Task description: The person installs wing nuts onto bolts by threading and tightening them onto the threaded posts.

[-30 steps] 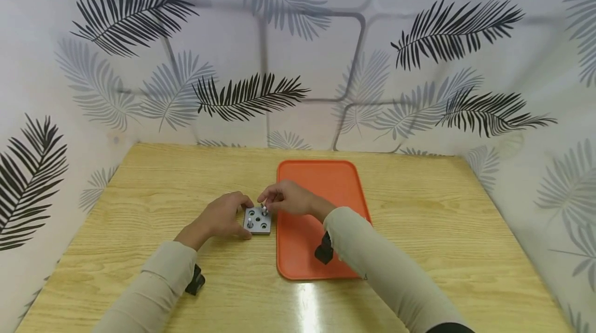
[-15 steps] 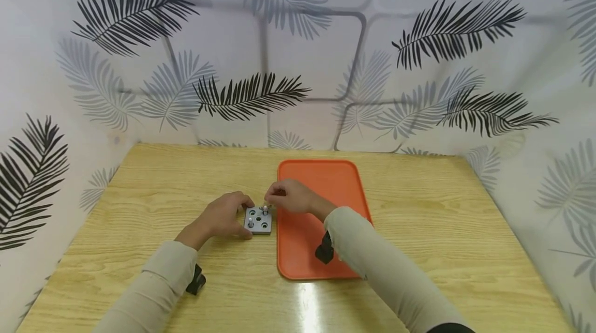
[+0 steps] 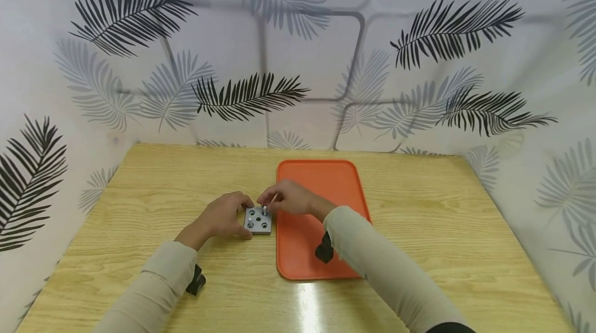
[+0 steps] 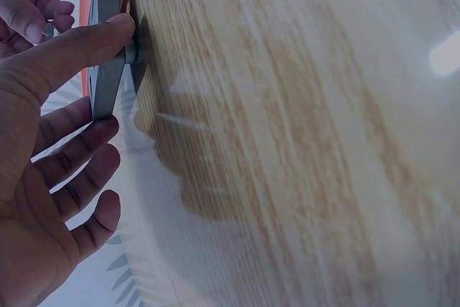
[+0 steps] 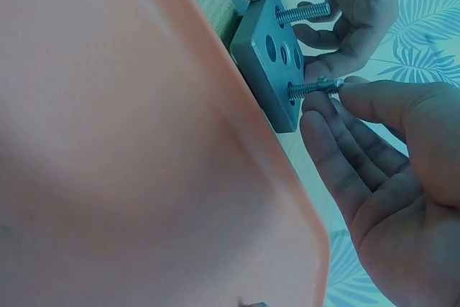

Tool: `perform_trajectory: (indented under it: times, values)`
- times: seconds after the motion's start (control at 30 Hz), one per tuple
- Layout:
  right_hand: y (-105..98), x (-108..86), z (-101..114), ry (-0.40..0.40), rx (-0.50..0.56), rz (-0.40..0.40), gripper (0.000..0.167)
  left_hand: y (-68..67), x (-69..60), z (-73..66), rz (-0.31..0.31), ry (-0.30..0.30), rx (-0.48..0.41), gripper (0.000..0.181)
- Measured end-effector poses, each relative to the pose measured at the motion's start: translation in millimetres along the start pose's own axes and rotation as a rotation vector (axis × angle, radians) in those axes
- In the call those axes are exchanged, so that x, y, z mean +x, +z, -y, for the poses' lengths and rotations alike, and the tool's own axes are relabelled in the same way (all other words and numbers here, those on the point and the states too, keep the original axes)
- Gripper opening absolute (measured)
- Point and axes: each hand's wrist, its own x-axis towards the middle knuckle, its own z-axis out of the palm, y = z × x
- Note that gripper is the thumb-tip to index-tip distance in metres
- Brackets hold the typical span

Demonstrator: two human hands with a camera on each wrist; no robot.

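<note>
left hand (image 4: 25,170) shadows the glossy table (image 4: 302,134); white glare spots it; right wrist view cyan-tinted.

Leaf-patterned wall (image 3: 316,59) behind wooden table (image 3: 423,219)

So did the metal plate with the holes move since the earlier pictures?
No. In the head view, the metal plate sits just left of the orange tray, with the same narrow gap as before.

On the bench (image 3: 419,193), the drilled plate (image 3: 258,223) lies just left of the tray (image 3: 321,173). One threaded stud (image 5: 305,11) stands in the near-left hole, a second threaded stud (image 5: 300,91) in the far-right one. The wall (image 3: 307,59) stands behind.
</note>
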Motion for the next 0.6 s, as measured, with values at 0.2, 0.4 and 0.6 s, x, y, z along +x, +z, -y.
perform_trajectory:
  times: [0.2, 0.4, 0.6]
  values:
    - [2.6, 1.2, 0.3, 0.040, 0.006, 0.005, 0.025, 0.8, 0.6, 1.1, -0.002, 0.000, 0.000, 0.057]
    - [4.6, 1.1, 0.6, 0.043, -0.030, -0.036, 0.018, 1.0, 0.1, 2.8, -0.004, 0.003, 0.000, 0.057]
    - [2.3, -2.5, 1.8, 0.071, -0.047, -0.056, 0.013, -0.1, 0.2, 1.9, 0.001, -0.003, -0.005, 0.058]
